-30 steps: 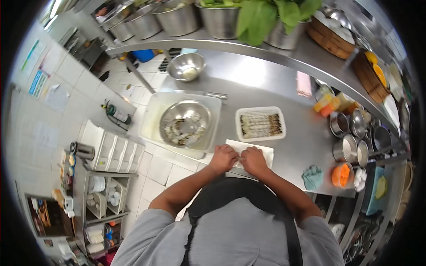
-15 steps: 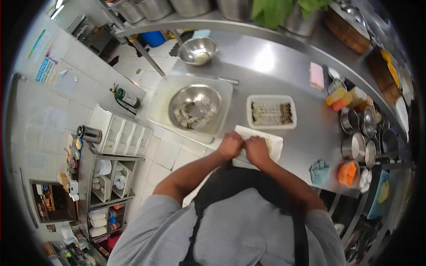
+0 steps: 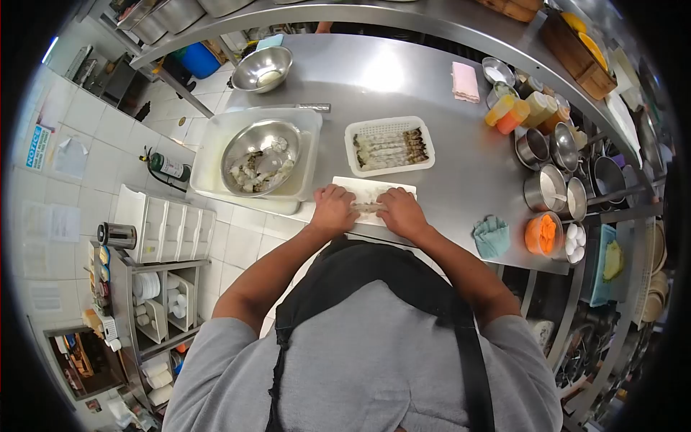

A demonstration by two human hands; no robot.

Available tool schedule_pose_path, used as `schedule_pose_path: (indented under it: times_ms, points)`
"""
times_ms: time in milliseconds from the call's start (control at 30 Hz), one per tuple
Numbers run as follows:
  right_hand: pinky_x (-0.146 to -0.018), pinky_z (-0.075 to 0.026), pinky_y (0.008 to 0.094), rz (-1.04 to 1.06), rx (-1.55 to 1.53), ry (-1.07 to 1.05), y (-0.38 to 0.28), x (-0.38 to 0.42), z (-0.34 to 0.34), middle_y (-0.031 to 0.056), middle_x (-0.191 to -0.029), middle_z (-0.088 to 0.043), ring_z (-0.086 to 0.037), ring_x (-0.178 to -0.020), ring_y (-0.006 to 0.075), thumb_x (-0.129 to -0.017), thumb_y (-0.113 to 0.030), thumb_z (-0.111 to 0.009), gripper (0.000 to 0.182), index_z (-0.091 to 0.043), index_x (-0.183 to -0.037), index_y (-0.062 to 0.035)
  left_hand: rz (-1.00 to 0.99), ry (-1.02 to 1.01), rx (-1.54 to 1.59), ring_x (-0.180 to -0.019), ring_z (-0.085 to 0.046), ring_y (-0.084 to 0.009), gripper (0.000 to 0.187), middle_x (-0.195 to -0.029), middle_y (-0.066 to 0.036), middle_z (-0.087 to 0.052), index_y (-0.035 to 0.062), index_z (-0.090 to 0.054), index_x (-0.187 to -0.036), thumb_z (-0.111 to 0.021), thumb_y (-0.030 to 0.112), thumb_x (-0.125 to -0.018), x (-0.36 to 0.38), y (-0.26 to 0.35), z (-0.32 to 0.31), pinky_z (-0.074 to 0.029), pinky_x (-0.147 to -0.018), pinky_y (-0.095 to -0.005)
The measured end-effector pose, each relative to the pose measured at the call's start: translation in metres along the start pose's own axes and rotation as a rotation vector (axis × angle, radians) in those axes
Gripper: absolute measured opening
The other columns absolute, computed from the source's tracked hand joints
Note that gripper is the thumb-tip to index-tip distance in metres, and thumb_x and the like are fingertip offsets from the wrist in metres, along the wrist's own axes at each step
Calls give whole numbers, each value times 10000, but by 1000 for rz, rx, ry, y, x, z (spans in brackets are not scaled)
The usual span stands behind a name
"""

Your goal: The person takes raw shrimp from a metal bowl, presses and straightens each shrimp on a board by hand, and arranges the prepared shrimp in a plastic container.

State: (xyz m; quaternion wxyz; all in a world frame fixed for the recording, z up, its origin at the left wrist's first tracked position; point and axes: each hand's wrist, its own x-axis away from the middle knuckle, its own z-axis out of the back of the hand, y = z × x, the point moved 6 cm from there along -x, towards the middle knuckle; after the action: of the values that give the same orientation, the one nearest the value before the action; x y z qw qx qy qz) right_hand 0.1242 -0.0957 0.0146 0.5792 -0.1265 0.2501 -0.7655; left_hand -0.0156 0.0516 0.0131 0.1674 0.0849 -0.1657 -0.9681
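On a white board [image 3: 344,184] at the counter's near edge lies a pale, long piece that looks like a shrimp [image 3: 368,208]. My left hand [image 3: 335,207] has its fingers bent round the left end of this piece. The right end is between the fingers of my right hand [image 3: 401,211]. Just beyond the board, a white basket [image 3: 390,170] holds a row of similar pieces with dark ends. To the left, a steel bowl [image 3: 260,137] with pale and dark pieces sits in a translucent tub [image 3: 311,137].
Another steel bowl [image 3: 262,70] stands at the back left. A pink cloth [image 3: 465,81], sauce bottles [image 3: 513,116] and steel pots [image 3: 545,189] are on the right. Nearer are a teal cloth [image 3: 491,237] and a container of orange pieces [image 3: 543,234]. A shelf [image 3: 302,14] runs overhead.
My hands have moved apart, and the pale piece now shows between them. The whole view has shifted, so the counter items appear further left and the board sits straighter.
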Motion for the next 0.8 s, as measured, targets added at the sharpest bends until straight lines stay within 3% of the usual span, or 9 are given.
schedule_pose_path:
  times_ms: [133,267,467,600,667,800]
  points:
    - [-987,-495,521,4,-12,14,2,-3,-3,92,-1130,-683,-632,-1174,337,-937,-237,-776,202,-769,-1099,-116,-90,49,123,-1188,-638,-285,276,-1097,-20,-735,177,-832,-1091,-873,281,-839,-11,25,-6,-437,-995,-533]
    - [-968,-486,518,-1,29,-16,3,-6,-15,69,-1083,-688,-628,-1152,319,-953,-229,-743,144,-778,-1047,-125,-99,38,203,-1034,-672,-307,76,-930,-32,-723,166,-853,-928,-830,229,-891,-15,23,-21,-493,-861,-508]
    - [-987,-495,507,61,56,-46,-2,-7,-4,71,-1089,-697,-642,-1153,313,-957,-214,-730,148,-790,-1060,-128,-104,-156,129,-1066,-673,-313,77,-961,-41,-727,157,-842,-944,-799,212,-912,-20,19,-28,-490,-887,-522]
    - [-1004,-502,505,-2,55,61,15,15,19,80,-1082,-692,-652,-1143,310,-959,-207,-722,160,-795,-1072,-120,-74,13,142,-1095,-675,-300,116,-987,-38,-730,155,-840,-988,-818,234,-906,-18,36,-10,-484,-898,-530]
    - [-1002,-504,511,3,22,7,20,19,17,88,-1077,-690,-653,-1143,318,-957,-200,-721,152,-788,-1060,-110,-37,106,218,-1110,-673,-293,148,-1003,-35,-730,155,-839,-1007,-834,252,-895,-21,48,-15,-480,-899,-532]
    - [-979,-523,505,36,40,-2,27,16,13,102,-1048,-692,-671,-1109,329,-954,-174,-709,122,-777,-1022,-98,-89,-17,209,-1095,-666,-292,146,-997,-37,-724,147,-839,-963,-846,274,-892,-32,63,-34,-478,-879,-513]
